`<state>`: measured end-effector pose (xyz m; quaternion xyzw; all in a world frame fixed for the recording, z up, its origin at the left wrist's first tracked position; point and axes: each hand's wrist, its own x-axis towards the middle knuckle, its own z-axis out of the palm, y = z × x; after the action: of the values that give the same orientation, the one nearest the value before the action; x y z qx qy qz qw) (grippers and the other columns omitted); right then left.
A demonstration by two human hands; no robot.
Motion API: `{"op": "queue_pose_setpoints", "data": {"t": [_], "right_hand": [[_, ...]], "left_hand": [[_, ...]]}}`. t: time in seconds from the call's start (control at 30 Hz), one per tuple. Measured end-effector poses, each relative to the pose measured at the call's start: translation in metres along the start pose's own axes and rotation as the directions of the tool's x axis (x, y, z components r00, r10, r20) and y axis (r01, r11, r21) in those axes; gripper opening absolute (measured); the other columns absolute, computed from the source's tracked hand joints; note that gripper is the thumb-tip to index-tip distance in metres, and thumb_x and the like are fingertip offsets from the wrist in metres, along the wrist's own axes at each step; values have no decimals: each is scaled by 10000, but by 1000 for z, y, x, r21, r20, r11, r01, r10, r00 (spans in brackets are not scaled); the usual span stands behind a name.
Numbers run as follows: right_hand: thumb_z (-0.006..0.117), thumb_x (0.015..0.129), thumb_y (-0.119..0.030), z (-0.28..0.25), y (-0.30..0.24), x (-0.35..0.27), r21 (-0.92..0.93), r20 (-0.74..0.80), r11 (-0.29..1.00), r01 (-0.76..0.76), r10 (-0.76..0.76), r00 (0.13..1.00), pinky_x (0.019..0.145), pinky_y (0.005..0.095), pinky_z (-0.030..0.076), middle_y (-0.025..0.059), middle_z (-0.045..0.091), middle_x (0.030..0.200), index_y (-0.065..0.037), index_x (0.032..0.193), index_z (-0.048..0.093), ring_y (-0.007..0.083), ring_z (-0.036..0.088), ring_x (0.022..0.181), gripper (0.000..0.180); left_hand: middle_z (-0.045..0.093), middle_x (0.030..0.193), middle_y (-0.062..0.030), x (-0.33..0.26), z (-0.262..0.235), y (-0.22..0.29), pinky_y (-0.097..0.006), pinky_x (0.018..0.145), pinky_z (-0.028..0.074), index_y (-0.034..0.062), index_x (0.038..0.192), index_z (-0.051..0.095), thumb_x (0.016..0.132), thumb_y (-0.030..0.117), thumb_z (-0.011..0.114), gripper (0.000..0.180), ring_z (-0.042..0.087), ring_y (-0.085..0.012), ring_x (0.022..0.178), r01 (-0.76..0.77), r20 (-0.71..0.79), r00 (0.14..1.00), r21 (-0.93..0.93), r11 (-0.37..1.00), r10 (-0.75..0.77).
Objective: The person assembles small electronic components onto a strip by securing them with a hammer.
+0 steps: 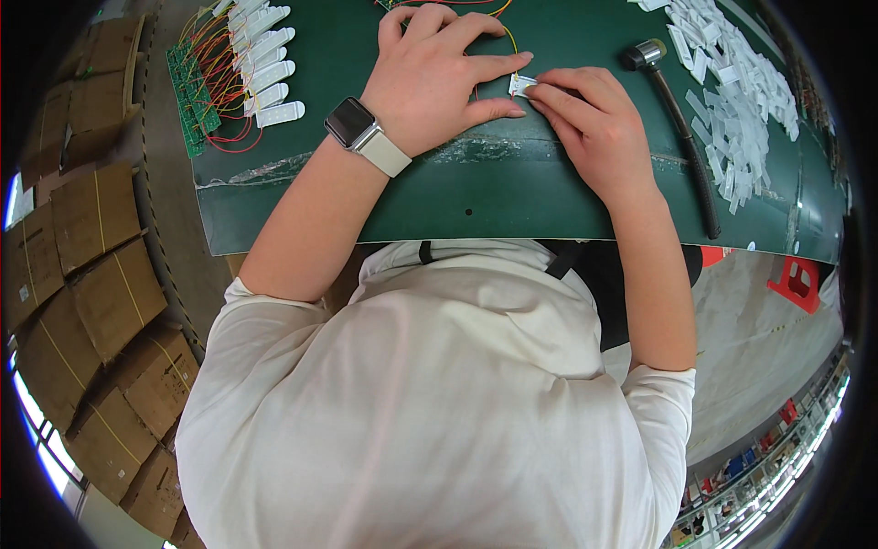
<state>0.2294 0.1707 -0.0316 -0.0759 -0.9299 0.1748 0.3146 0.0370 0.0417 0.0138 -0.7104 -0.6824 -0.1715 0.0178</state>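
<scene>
I'm pinching a white plastic piece (519, 86) over the dark-green tabletop (412, 212) with my right hand (599, 128); my left hand (428, 80) is resting open beside it. I should be leaving the thin yellow wire (511, 37) slack.

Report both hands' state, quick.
Left hand: open and spread; whether it presses on the yellow wire cannot be told.
Right hand: closed, pinching the small white piece.
</scene>
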Motion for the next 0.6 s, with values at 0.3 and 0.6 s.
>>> {"op": "queue_pose_setpoints", "data": {"t": [0.3,0.6], "right_hand": [[790,799,-48,1,-2,3,26,8,1000,-10,9,1000,800,364,566,24,719,1024,-97,997,776,240,665,954,204],[787,759,-51,-9,3,-1,-4,-16,1000,-1,1,1000,818,386,569,38,719,1017,-96,960,774,261,668,969,206]], "left_hand": [[490,1507,-136,-3,5,-9,-658,1208,199,301,1261,759,822,526,783,494,372,-404,1438,1,-44,999,44,999,1],[621,1456,-45,4,19,-8,-556,1158,364,286,1249,766,813,442,821,467,493,-353,1406,-53,-141,988,42,998,58]]}}
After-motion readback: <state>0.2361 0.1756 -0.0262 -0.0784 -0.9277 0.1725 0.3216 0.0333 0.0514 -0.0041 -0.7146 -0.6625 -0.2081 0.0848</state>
